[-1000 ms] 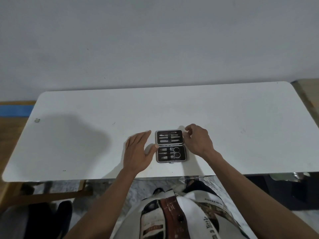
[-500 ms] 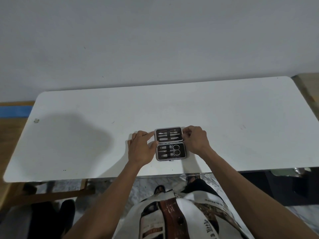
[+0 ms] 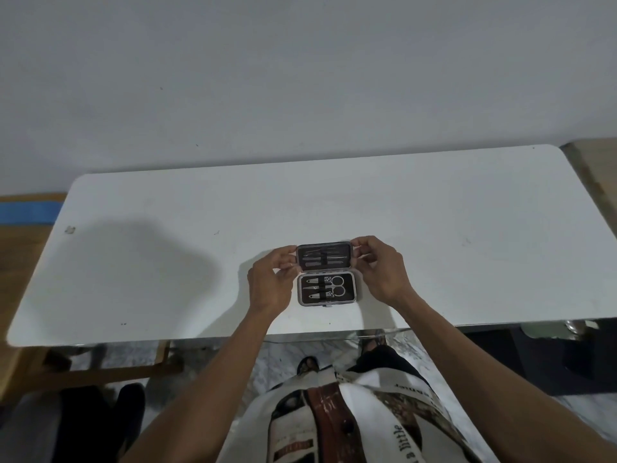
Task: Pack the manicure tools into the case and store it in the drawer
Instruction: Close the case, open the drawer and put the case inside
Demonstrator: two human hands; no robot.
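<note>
Both hands have shifted up to the lid: left hand [image 3: 272, 282] and right hand [image 3: 384, 269] pinch its side edges. The manicure case [image 3: 326, 275] lies open on the tabletop [image 3: 467, 245]; it looks light and rigid, best folded by those edges.

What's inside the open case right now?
The case lies open on the table. Its near half holds scissors and clipper-like tools; the lid half, pinched by the left hand and right hand, holds slim tools. Anything beneath them is hidden.

Both forearms reach forward — the left hand [image 3: 271, 282] and right hand [image 3: 380, 269] face each other, fingers curled, pinching the lid's [image 3: 324, 257] ends.
</note>
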